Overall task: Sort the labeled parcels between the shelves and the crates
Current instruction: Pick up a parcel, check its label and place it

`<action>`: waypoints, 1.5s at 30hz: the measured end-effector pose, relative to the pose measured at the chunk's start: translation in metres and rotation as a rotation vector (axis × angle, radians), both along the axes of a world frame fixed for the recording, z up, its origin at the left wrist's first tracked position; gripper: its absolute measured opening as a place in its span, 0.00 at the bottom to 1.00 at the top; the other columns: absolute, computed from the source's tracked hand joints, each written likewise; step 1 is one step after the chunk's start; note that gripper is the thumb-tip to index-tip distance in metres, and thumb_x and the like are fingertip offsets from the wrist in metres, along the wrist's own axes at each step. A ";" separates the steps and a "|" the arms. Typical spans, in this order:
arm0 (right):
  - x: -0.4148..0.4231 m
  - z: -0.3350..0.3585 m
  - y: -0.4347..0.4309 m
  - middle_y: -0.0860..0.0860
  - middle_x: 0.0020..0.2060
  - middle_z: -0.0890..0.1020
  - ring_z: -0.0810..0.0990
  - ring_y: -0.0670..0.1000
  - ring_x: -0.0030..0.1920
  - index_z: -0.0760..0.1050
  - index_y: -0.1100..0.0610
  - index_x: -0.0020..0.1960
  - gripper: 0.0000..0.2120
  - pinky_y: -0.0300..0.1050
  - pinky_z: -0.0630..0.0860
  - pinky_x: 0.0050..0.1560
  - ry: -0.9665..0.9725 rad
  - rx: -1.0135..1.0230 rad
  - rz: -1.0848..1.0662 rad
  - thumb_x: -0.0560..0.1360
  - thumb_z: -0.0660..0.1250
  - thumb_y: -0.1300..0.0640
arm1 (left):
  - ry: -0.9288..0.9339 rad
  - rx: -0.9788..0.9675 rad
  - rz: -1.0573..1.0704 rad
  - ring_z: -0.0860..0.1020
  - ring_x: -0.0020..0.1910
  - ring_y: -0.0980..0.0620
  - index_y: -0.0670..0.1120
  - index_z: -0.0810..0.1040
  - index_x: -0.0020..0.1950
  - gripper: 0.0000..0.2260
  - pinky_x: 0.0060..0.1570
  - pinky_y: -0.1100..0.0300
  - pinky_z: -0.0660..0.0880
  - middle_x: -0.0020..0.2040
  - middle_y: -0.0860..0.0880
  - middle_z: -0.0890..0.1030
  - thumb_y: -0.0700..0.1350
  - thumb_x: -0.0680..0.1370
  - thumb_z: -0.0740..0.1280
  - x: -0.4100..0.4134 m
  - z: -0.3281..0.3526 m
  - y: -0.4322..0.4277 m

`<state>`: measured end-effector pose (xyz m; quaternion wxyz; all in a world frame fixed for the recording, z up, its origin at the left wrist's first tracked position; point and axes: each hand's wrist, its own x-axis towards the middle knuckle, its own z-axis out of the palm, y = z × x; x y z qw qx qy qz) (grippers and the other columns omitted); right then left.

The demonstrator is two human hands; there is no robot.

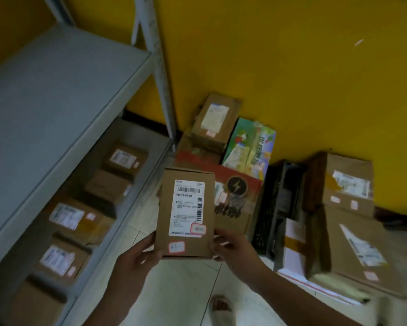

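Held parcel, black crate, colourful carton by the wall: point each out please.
held parcel (pixel 188 209), head view, on its white shipping label.
black crate (pixel 269 215), head view, on its slatted side wall.
colourful carton (pixel 248 147), head view, on its green printed face.

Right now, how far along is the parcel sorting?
Done: several labeled boxes sit in a row on the lower shelf. In hand: the left hand and right hand hold one brown parcel, label up. Left: a pile of boxes by the yellow wall and more stacked boxes to the right wait on the floor. Roughly midway, I'd judge.
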<state>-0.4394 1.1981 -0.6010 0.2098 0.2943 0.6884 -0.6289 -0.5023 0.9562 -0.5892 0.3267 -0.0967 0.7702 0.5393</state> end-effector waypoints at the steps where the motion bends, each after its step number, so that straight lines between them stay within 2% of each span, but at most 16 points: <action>1: -0.006 0.000 0.016 0.47 0.45 0.84 0.83 0.50 0.47 0.80 0.44 0.54 0.15 0.41 0.82 0.46 0.003 0.010 -0.028 0.78 0.67 0.63 | 0.022 -0.005 -0.035 0.82 0.59 0.52 0.57 0.78 0.68 0.23 0.62 0.48 0.78 0.59 0.58 0.85 0.51 0.73 0.77 -0.015 0.000 0.019; 4: -0.022 -0.002 0.058 0.47 0.43 0.86 0.84 0.49 0.45 0.81 0.45 0.54 0.13 0.46 0.83 0.46 0.015 0.009 -0.159 0.78 0.68 0.62 | 0.023 0.024 -0.119 0.82 0.58 0.57 0.58 0.79 0.67 0.18 0.63 0.50 0.78 0.58 0.59 0.85 0.46 0.78 0.71 -0.055 -0.006 0.074; 6: -0.034 -0.006 0.083 0.43 0.42 0.87 0.85 0.44 0.42 0.81 0.48 0.58 0.13 0.40 0.81 0.41 0.034 -0.007 -0.263 0.79 0.67 0.63 | 0.012 0.039 -0.154 0.83 0.58 0.56 0.57 0.79 0.67 0.18 0.62 0.50 0.78 0.58 0.57 0.85 0.44 0.79 0.70 -0.077 -0.013 0.106; 8: -0.051 -0.013 0.103 0.44 0.44 0.87 0.85 0.43 0.44 0.80 0.46 0.60 0.14 0.38 0.79 0.43 0.038 0.017 -0.315 0.79 0.67 0.61 | 0.015 0.063 -0.176 0.82 0.59 0.54 0.55 0.77 0.70 0.18 0.62 0.51 0.78 0.58 0.55 0.85 0.44 0.80 0.69 -0.098 -0.022 0.133; 11: -0.090 -0.021 0.124 0.46 0.51 0.86 0.85 0.45 0.48 0.79 0.48 0.63 0.13 0.42 0.81 0.50 0.044 0.039 -0.357 0.80 0.67 0.58 | 0.015 0.063 -0.165 0.83 0.57 0.54 0.55 0.76 0.69 0.18 0.57 0.54 0.80 0.57 0.55 0.85 0.43 0.81 0.68 -0.140 -0.027 0.160; 13: -0.127 -0.023 0.132 0.46 0.52 0.85 0.84 0.44 0.46 0.76 0.47 0.64 0.13 0.36 0.79 0.44 0.053 0.078 -0.348 0.81 0.65 0.56 | 0.047 0.049 -0.151 0.84 0.56 0.53 0.59 0.76 0.67 0.16 0.55 0.54 0.81 0.58 0.54 0.85 0.44 0.81 0.67 -0.175 -0.030 0.174; 16: -0.193 -0.028 0.143 0.46 0.49 0.83 0.82 0.44 0.46 0.72 0.44 0.69 0.15 0.34 0.76 0.40 0.078 0.186 -0.301 0.83 0.63 0.53 | 0.181 -0.053 -0.221 0.80 0.55 0.60 0.60 0.74 0.68 0.14 0.51 0.64 0.77 0.57 0.59 0.82 0.50 0.82 0.65 -0.237 -0.039 0.194; 20: -0.261 -0.038 0.146 0.53 0.56 0.83 0.82 0.54 0.52 0.74 0.52 0.70 0.17 0.51 0.79 0.53 0.075 0.317 -0.326 0.82 0.63 0.55 | 0.314 -0.202 -0.365 0.75 0.66 0.54 0.55 0.72 0.74 0.17 0.63 0.51 0.75 0.68 0.53 0.75 0.51 0.84 0.61 -0.308 -0.068 0.209; 22: -0.281 -0.046 0.150 0.56 0.58 0.82 0.81 0.56 0.53 0.75 0.55 0.70 0.17 0.51 0.77 0.52 0.057 0.358 -0.324 0.82 0.63 0.57 | 0.354 -0.236 -0.443 0.73 0.68 0.53 0.55 0.71 0.74 0.18 0.66 0.50 0.74 0.72 0.53 0.71 0.52 0.84 0.60 -0.329 -0.082 0.216; 25: -0.299 -0.057 0.157 0.57 0.53 0.81 0.80 0.53 0.48 0.69 0.50 0.74 0.19 0.46 0.73 0.45 0.017 0.411 -0.238 0.83 0.60 0.54 | 0.347 -0.274 -0.502 0.69 0.72 0.51 0.56 0.69 0.76 0.19 0.70 0.48 0.71 0.76 0.52 0.66 0.52 0.85 0.59 -0.348 -0.096 0.224; 28: -0.302 -0.068 0.159 0.56 0.57 0.80 0.80 0.53 0.47 0.67 0.48 0.75 0.20 0.42 0.70 0.44 -0.014 0.398 -0.235 0.84 0.60 0.53 | 0.317 -0.290 -0.562 0.64 0.77 0.51 0.61 0.64 0.78 0.21 0.73 0.44 0.67 0.79 0.54 0.62 0.57 0.85 0.57 -0.356 -0.106 0.223; 30: -0.296 -0.071 0.158 0.53 0.56 0.80 0.82 0.55 0.48 0.68 0.48 0.75 0.20 0.50 0.78 0.49 -0.030 0.359 -0.322 0.83 0.61 0.52 | 0.279 -0.249 -0.505 0.64 0.77 0.51 0.61 0.63 0.78 0.21 0.73 0.44 0.67 0.79 0.54 0.63 0.58 0.84 0.56 -0.357 -0.109 0.219; 32: -0.284 -0.073 0.155 0.53 0.48 0.82 0.83 0.56 0.43 0.70 0.47 0.73 0.19 0.57 0.81 0.48 -0.059 0.336 -0.393 0.83 0.61 0.52 | 0.207 -0.151 -0.335 0.68 0.74 0.53 0.59 0.66 0.76 0.19 0.72 0.47 0.68 0.76 0.54 0.68 0.55 0.85 0.58 -0.352 -0.103 0.213; 36: -0.256 -0.058 0.141 0.57 0.39 0.82 0.81 0.55 0.35 0.74 0.51 0.64 0.11 0.46 0.76 0.36 -0.074 0.297 -0.485 0.83 0.61 0.56 | 0.119 -0.070 -0.076 0.76 0.63 0.52 0.49 0.75 0.68 0.12 0.65 0.53 0.72 0.63 0.50 0.78 0.43 0.85 0.60 -0.327 -0.082 0.185; 40: -0.220 -0.037 0.107 0.57 0.32 0.81 0.78 0.55 0.33 0.77 0.49 0.55 0.10 0.51 0.74 0.36 -0.024 0.263 -0.427 0.83 0.59 0.59 | 0.038 -0.007 0.135 0.80 0.57 0.49 0.45 0.79 0.59 0.09 0.52 0.58 0.75 0.54 0.50 0.82 0.36 0.82 0.62 -0.282 -0.070 0.145; 45: -0.159 -0.024 0.049 0.53 0.34 0.83 0.81 0.48 0.32 0.78 0.51 0.45 0.12 0.47 0.78 0.38 -0.018 0.192 -0.231 0.82 0.59 0.62 | -0.007 0.045 0.303 0.83 0.51 0.45 0.43 0.76 0.63 0.12 0.48 0.57 0.78 0.55 0.44 0.83 0.33 0.82 0.62 -0.197 -0.058 0.087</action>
